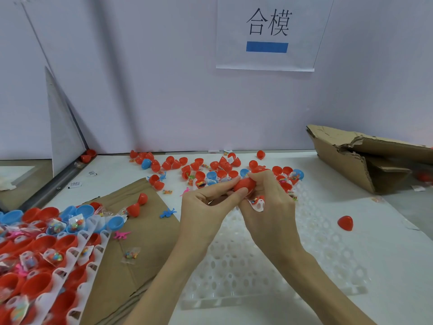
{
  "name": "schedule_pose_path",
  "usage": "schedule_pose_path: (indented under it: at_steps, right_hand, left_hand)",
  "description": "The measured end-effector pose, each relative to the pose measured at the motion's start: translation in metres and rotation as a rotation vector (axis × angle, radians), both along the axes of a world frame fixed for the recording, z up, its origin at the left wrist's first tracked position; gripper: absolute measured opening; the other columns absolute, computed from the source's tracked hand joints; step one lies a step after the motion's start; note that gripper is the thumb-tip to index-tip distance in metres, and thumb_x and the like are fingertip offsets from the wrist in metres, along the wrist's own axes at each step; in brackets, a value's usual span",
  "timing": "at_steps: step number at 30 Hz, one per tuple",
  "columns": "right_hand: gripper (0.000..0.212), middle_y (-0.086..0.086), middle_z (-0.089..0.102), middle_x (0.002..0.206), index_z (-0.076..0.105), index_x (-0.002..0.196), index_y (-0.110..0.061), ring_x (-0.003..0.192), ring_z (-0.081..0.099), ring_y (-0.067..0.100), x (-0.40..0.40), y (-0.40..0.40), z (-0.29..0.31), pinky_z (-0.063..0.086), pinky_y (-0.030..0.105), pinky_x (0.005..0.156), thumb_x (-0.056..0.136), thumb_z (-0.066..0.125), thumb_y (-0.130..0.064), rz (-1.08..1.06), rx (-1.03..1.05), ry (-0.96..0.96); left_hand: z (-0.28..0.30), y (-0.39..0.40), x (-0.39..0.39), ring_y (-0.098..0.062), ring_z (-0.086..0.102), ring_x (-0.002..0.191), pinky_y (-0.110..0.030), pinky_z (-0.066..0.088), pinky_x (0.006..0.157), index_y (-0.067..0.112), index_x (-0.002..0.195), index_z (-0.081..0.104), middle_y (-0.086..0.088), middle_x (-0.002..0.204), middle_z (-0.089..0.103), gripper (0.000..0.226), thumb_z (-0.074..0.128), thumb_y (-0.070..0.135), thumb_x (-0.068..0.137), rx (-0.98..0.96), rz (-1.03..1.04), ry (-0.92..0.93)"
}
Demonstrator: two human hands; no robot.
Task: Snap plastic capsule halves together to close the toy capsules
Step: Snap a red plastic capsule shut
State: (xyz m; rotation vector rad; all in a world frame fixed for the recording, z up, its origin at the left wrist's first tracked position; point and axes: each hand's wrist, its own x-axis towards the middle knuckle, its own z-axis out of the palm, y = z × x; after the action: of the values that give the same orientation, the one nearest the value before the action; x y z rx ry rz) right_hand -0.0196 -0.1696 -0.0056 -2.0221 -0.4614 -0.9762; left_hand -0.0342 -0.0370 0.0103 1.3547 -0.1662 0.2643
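Both hands meet over the far end of a perforated tray lying on the counter. Left of the tray lies flat cardboard, bearing filled trays at near left. Loose capsule halves scatter behind the hands. A torn carton sits far right.

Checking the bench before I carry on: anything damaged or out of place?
Yes. The cardboard box at the right is torn and crushed, and one red capsule half lies alone right of the white tray, away from the pile.

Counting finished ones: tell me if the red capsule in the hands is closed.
Cannot tell: fingers of both hands cover the red capsule, hiding its seam.
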Motion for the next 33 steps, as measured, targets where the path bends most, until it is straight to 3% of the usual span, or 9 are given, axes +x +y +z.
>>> schedule_pose_path:
  at_steps: [2,6,9,14,17,21,23,27,33]
  right_hand:
    - [0.037,-0.004,0.066,0.095,0.062,0.109,-0.003,0.078,0.061,0.005,0.001,0.001,0.001,0.044,0.000,0.082,0.081,0.083,-0.014,-0.004,0.033,-0.014]
    - [0.038,0.005,0.069,0.099,0.062,0.111,-0.003,0.083,0.063,0.010,0.000,0.001,0.000,0.045,0.002,0.087,0.083,0.078,-0.023,0.006,0.059,-0.035]
    - [0.044,0.003,0.069,0.109,0.061,0.120,-0.003,0.091,0.064,0.007,-0.001,0.005,-0.001,0.049,0.009,0.089,0.086,0.074,-0.028,0.029,0.057,0.020]
    - [0.054,0.006,0.072,0.115,0.065,0.125,0.000,0.100,0.061,0.004,-0.005,0.008,0.000,0.042,0.002,0.095,0.084,0.067,-0.035,0.032,0.029,0.034]
    - [0.046,0.009,0.071,0.118,0.063,0.126,0.001,0.105,0.064,0.013,-0.004,0.009,-0.002,0.045,0.013,0.099,0.088,0.067,-0.025,0.013,0.027,0.031]
    - [0.043,0.000,0.065,0.122,0.060,0.129,-0.003,0.110,0.056,0.002,0.000,0.007,-0.005,0.044,0.012,0.102,0.089,0.073,-0.003,0.016,0.001,0.022]
    - [0.046,-0.004,0.061,0.123,0.058,0.131,-0.005,0.112,0.051,-0.003,0.001,0.006,-0.006,0.039,0.006,0.101,0.088,0.074,-0.002,0.028,-0.014,0.026]
    - [0.045,0.002,0.067,0.121,0.062,0.128,-0.006,0.106,0.054,-0.002,0.004,0.005,-0.007,0.037,0.001,0.097,0.087,0.078,-0.011,-0.009,-0.014,0.023]
    - [0.037,0.006,0.069,0.117,0.062,0.125,-0.001,0.104,0.054,-0.002,0.005,0.002,-0.007,0.039,0.002,0.097,0.089,0.072,-0.002,-0.009,-0.057,-0.002]
  left_hand:
    - [0.001,-0.002,-0.001,-0.012,0.075,0.103,-0.018,0.057,0.089,0.024,0.107,0.083,0.002,0.103,0.081,0.030,0.086,0.023,0.077,-0.007,-0.005,-0.010]
    - [0.001,-0.004,-0.001,-0.012,0.075,0.099,-0.019,0.058,0.086,0.026,0.109,0.081,0.006,0.101,0.080,0.031,0.087,0.017,0.080,0.055,0.064,-0.079]
    - [-0.002,-0.008,-0.003,-0.010,0.074,0.105,-0.021,0.057,0.092,0.025,0.120,0.073,0.012,0.103,0.079,0.044,0.087,0.011,0.081,0.194,0.184,-0.183]
    - [-0.006,-0.010,-0.005,-0.011,0.071,0.109,-0.020,0.054,0.095,0.026,0.124,0.068,0.015,0.108,0.074,0.051,0.086,0.008,0.080,0.387,0.295,-0.310]
    - [-0.006,-0.011,-0.003,-0.013,0.070,0.108,-0.022,0.056,0.094,0.026,0.125,0.068,0.013,0.109,0.073,0.050,0.087,0.013,0.081,0.327,0.235,-0.251]
    - [0.000,-0.009,-0.002,-0.013,0.074,0.098,-0.018,0.057,0.084,0.022,0.108,0.076,0.009,0.102,0.076,0.024,0.084,0.020,0.086,0.118,0.114,-0.109]
    - [0.000,-0.007,-0.001,-0.013,0.076,0.094,-0.016,0.057,0.082,0.021,0.101,0.079,0.007,0.096,0.078,0.016,0.083,0.017,0.086,0.091,0.087,-0.093]
    - [-0.001,-0.006,0.000,-0.013,0.075,0.095,-0.019,0.057,0.086,0.023,0.100,0.080,0.008,0.094,0.078,0.023,0.086,0.011,0.082,0.112,0.114,-0.120]
    - [-0.002,-0.008,-0.001,-0.014,0.075,0.096,-0.022,0.058,0.087,0.026,0.101,0.080,0.007,0.093,0.078,0.026,0.089,0.016,0.079,0.081,0.131,-0.121]
